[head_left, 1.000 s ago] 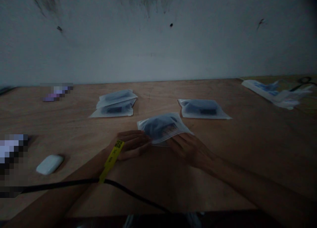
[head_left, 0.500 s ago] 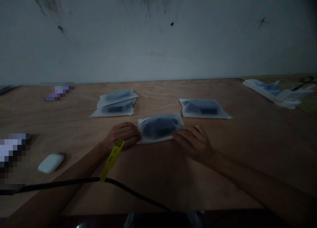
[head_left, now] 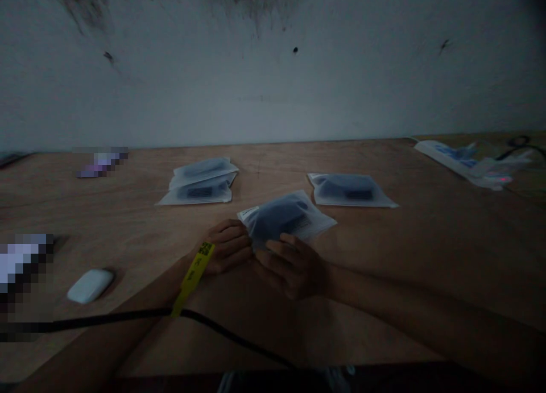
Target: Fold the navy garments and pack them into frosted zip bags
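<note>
A frosted zip bag [head_left: 284, 214] with a dark item inside lies tilted in front of me, its right end raised toward the back. My left hand [head_left: 228, 246] is closed on the bag's near left corner. My right hand [head_left: 294, 265] has its fingers bent at the lower edge, close beside the left hand, with the thumb and fingertips pinched at that corner. What the dark item is does not show through the plastic. Two similar bags [head_left: 200, 189] overlap at the back left, and another bag [head_left: 354, 189] lies flat at the back right.
On the left are a white rounded case [head_left: 90, 285] and a pixelated device [head_left: 23, 262]. A black cable [head_left: 230, 330] with a yellow tag [head_left: 194, 276] crosses the foreground. A power strip [head_left: 452, 160] with plastic wrapping lies at the far right. A wall [head_left: 264, 86] rises behind the table.
My right hand has moved left along the bag's near edge, from its right end to beside my left hand. The bag has turned, its right end now pointing out to the right.
</note>
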`<state>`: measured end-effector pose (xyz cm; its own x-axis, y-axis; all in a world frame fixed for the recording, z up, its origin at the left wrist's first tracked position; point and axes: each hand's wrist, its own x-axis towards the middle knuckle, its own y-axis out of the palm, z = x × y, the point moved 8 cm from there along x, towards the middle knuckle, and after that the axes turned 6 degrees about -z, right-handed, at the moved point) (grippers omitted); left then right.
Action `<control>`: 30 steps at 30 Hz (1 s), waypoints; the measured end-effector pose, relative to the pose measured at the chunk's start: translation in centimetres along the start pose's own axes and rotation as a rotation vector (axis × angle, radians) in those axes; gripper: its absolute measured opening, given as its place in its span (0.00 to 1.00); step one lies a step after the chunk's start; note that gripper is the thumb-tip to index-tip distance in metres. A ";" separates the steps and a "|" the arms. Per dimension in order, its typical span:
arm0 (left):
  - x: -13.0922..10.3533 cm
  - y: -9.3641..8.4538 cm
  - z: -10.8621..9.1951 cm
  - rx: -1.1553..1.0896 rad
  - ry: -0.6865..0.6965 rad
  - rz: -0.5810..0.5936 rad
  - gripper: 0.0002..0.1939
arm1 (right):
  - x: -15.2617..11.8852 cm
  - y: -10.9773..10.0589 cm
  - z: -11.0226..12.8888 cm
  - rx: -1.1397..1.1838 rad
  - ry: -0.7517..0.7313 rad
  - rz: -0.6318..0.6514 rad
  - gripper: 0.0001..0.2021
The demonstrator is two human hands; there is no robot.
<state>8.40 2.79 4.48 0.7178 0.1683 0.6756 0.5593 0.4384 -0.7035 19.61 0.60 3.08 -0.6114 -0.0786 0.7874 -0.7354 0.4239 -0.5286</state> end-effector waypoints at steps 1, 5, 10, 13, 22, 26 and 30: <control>-0.1 -0.1 0.1 -0.003 0.001 -0.008 0.14 | 0.3 0.2 0.0 0.008 0.014 -0.003 0.10; -0.4 0.1 0.3 -0.030 0.024 -0.009 0.13 | 0.3 0.6 0.1 -0.003 0.028 -0.006 0.10; -0.7 0.9 0.5 -0.064 0.027 0.059 0.12 | -0.7 0.7 -0.2 -0.008 -0.012 0.043 0.11; -0.8 1.1 1.6 -0.128 -0.121 0.097 0.08 | -1.4 0.4 -1.2 -0.054 -0.028 0.079 0.12; -1.6 1.1 3.9 -0.264 -0.307 0.215 0.20 | -3.5 -2.2 -4.5 -0.139 -0.043 0.122 0.13; -2.2 1.6 4.4 -0.288 -0.271 0.264 0.08 | -5.2 -4.0 -6.3 -0.188 -0.035 0.129 0.07; -2.5 2.2 4.7 -0.291 -0.291 0.332 0.11 | -6.4 -4.9 -7.1 -0.220 -0.043 0.115 0.05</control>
<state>5.93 7.47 2.25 0.7542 0.5129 0.4100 0.4431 0.0631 -0.8942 29.27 5.45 2.88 -0.7028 -0.0546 0.7093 -0.5815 0.6185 -0.5285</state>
